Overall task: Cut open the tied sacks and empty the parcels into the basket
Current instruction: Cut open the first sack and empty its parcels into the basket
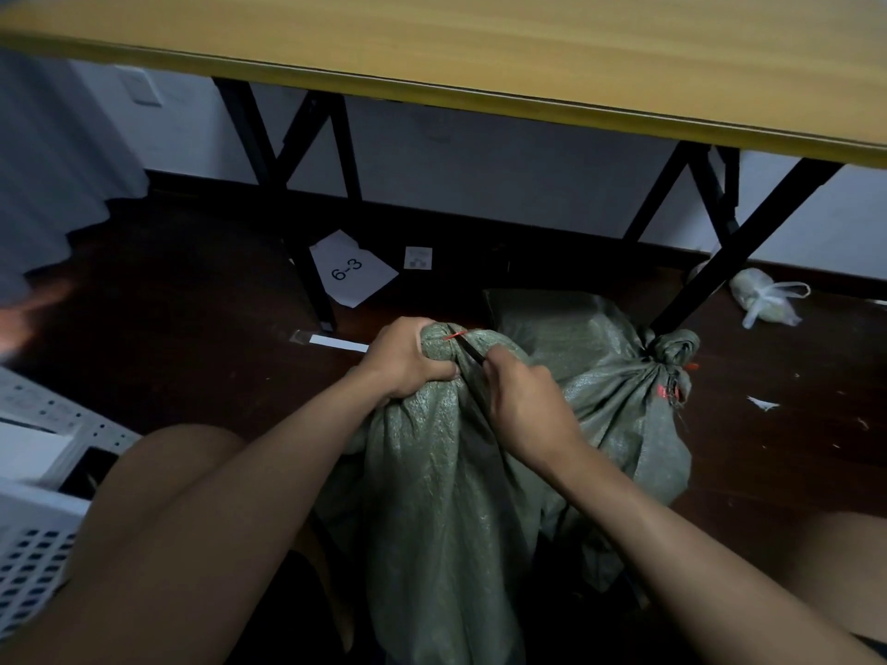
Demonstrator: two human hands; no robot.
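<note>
At the centre, the left hand [405,360] grips the bunched neck of a grey-green woven plastic sack [432,472], which stands between the person's bare knees. A thin red tie [453,335] circles that neck. The right hand [523,405] holds a slim black blade [473,353] whose tip touches the tie. Toward three o'clock, just beside the first, sits a second grey-green sack [619,376], knotted at its top. A white perforated plastic basket [33,549] is at eight o'clock. At twelve o'clock, a yellow wooden tabletop [480,45] spans the view, and below it a white paper sheet marked 6-3 [353,268] lies on the dark floor [192,304].
</note>
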